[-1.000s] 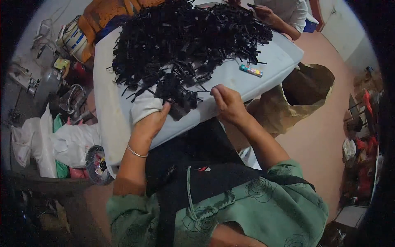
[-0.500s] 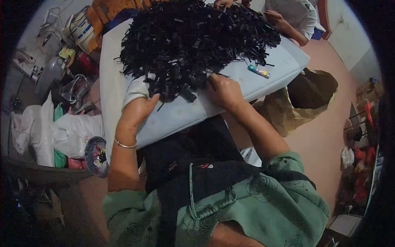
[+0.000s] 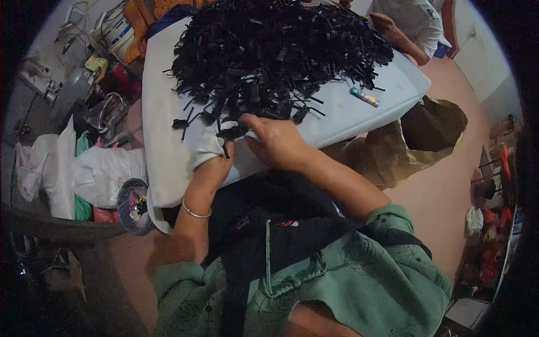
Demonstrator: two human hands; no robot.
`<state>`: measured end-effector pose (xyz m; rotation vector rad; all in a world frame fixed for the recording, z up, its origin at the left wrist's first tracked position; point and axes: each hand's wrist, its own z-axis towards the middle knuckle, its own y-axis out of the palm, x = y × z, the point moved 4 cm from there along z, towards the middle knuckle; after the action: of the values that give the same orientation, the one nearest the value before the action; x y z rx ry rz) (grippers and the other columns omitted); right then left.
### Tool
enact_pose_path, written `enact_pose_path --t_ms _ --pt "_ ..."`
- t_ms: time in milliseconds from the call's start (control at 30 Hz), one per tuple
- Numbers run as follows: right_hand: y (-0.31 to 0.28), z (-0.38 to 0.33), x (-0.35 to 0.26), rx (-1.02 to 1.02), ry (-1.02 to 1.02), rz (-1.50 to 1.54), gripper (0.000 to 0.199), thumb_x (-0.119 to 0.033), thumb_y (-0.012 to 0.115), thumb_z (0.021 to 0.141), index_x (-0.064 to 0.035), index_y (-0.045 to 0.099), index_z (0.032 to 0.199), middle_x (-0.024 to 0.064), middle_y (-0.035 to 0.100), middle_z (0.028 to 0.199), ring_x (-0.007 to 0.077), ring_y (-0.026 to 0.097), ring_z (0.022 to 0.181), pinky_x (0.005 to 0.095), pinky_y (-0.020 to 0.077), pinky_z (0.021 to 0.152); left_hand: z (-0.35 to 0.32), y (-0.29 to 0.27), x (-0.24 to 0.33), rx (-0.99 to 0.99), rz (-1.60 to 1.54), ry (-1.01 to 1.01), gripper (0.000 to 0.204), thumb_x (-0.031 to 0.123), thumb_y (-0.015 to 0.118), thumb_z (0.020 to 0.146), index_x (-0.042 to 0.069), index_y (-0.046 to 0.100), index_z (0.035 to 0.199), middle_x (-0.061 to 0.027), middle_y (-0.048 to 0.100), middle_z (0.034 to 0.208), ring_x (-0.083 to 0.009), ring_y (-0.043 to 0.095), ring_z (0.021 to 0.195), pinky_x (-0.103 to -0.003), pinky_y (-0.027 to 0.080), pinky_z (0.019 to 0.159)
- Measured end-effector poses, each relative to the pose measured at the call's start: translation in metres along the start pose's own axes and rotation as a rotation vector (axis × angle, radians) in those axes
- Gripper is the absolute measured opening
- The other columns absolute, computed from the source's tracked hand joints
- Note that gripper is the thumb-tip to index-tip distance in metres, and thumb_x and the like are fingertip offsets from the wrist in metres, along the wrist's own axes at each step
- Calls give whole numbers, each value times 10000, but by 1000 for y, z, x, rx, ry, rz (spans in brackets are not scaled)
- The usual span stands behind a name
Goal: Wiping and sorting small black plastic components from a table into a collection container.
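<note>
Room: cluttered workroom, pink floor; white bags [image 3: 84, 174] and a small bowl of bits [image 3: 133, 205] lie left of the white table [image 3: 163, 163].
Left hand [image 3: 210, 163]: at the table's near edge, closer to the other hand than a second ago; whether it grips anything I cannot tell.
Black piece [image 3: 230, 135]: pinched between both hands at the near edge, drawn clear of the heap.
Right hand [image 3: 275, 140]: fingers closed on the same piece, now moved left.
Heap of black plastic pieces [image 3: 275, 56]: fills the table's middle and far side.
Small coloured packet [image 3: 365, 95]: near the right edge.
Another person's arm [image 3: 398, 33]: far right corner.
Meaning: one piece seems singled out for handling.
</note>
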<state>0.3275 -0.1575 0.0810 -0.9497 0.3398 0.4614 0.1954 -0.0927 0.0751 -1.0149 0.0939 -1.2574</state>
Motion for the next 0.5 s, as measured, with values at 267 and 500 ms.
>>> enact_pose_path --t_ms 267,500 --pt "9 -2 -10 -218 -93 -7 397 -134 565 687 -46 451 1057 147 565 747 331 562 684 406 456 570 -20 -2 -6 -176 -4 -157 170 176 516 726 22 566 775 -194 557 755 -364 532 715 -434 417 634" --pt "6 -16 -31 -268 -9 145 306 -171 556 743 -32 470 1002 167 552 722 344 549 668 410 433 565 -26 3 -8 -137 -55 -145 182 127 534 714 21 531 862 -211 543 803 -376 521 760 -423 428 666"
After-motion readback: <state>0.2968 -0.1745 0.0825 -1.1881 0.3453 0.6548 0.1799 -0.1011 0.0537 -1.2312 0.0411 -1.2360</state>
